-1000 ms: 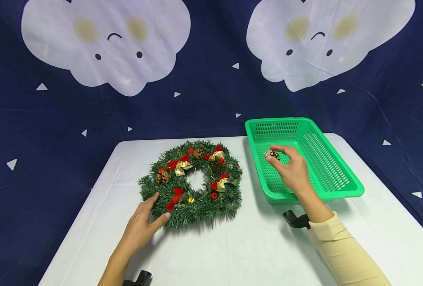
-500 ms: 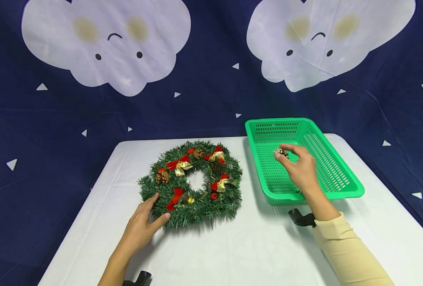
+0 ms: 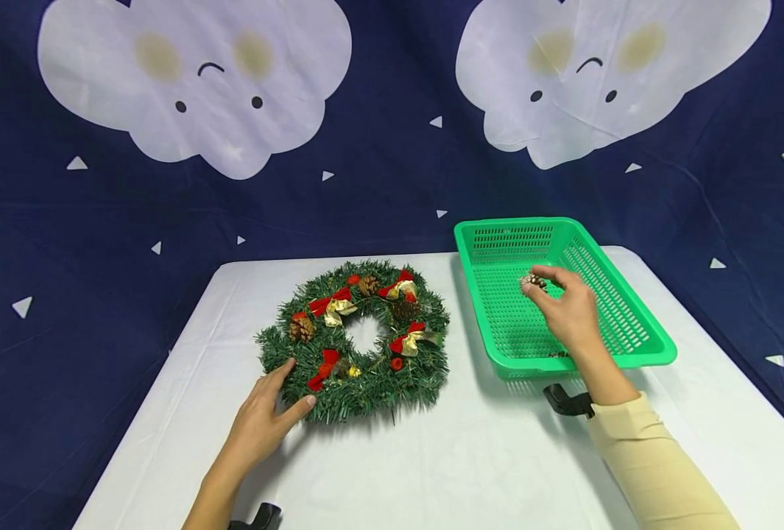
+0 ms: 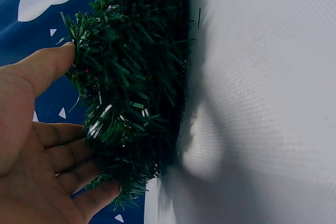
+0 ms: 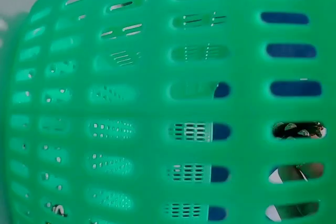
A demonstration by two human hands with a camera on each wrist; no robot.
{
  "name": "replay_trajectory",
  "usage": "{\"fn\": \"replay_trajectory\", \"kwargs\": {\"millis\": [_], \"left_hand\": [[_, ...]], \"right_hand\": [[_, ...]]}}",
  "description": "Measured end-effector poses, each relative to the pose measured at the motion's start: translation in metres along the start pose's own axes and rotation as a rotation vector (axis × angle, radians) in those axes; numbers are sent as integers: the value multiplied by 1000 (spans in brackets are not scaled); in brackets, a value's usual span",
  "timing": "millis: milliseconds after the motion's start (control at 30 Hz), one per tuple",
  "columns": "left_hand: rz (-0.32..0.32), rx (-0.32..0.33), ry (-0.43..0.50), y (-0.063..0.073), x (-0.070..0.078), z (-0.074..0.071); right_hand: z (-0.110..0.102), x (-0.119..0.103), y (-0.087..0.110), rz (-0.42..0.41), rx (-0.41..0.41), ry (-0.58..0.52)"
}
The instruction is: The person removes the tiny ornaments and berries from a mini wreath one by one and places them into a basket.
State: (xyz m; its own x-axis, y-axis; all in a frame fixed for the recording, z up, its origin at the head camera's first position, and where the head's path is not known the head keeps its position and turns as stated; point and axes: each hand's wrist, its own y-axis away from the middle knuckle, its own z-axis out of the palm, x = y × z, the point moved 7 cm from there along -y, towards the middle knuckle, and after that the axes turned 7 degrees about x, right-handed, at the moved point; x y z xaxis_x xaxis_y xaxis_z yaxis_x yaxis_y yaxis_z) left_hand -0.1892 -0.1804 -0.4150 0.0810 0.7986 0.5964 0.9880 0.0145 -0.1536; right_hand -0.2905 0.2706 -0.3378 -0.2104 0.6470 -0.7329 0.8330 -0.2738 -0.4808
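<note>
My right hand point(image 3: 572, 309) pinches a small pine cone point(image 3: 534, 280) with pale-tipped scales between thumb and forefinger, above the green plastic basket point(image 3: 524, 364). In the right wrist view, slots of the basket wall point(image 5: 149, 114) hide most of that hand; a dark, white-tipped bit of the pine cone point(image 5: 298, 130) shows through one. A green Christmas wreath point(image 3: 378, 390) with red and gold bows and pine cones lies on the table. My left hand point(image 3: 262, 416) rests at its near left edge, thumb and fingers spread; in the left wrist view fingers point(image 4: 71, 156) touch the greenery.
A white cloth covers the table point(image 3: 431, 471). Behind it hangs a dark blue curtain point(image 3: 392, 199) with cloud prints. Small dark bits point(image 3: 559, 355) lie in the basket by its near wall, partly behind the right hand.
My right hand has moved to the right over the basket, carrying the pine cone. The dark bits near the basket's front wall have come into sight. My left hand and the wreath have stayed put.
</note>
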Motion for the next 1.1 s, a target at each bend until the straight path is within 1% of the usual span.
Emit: {"fn": "replay_trajectory", "kwargs": {"millis": [300,400,600,667,900,1100], "left_hand": [[-1,-2,5,0,0,0],[-5,-7,4,1,0,-1],[-9,-13,5,1,0,-1],[-7,-12,6,1,0,-1],[-2,-10,8,1,0,-1],[2,-5,8,0,0,-1]], "right_hand": [[0,6,-3,5,-6,6],[1,8,-3,16,-27,23],[4,15,-1,98,-101,93],[4,16,0,111,-120,114],[6,18,-1,123,-161,167],[8,19,-1,114,-191,200]]}}
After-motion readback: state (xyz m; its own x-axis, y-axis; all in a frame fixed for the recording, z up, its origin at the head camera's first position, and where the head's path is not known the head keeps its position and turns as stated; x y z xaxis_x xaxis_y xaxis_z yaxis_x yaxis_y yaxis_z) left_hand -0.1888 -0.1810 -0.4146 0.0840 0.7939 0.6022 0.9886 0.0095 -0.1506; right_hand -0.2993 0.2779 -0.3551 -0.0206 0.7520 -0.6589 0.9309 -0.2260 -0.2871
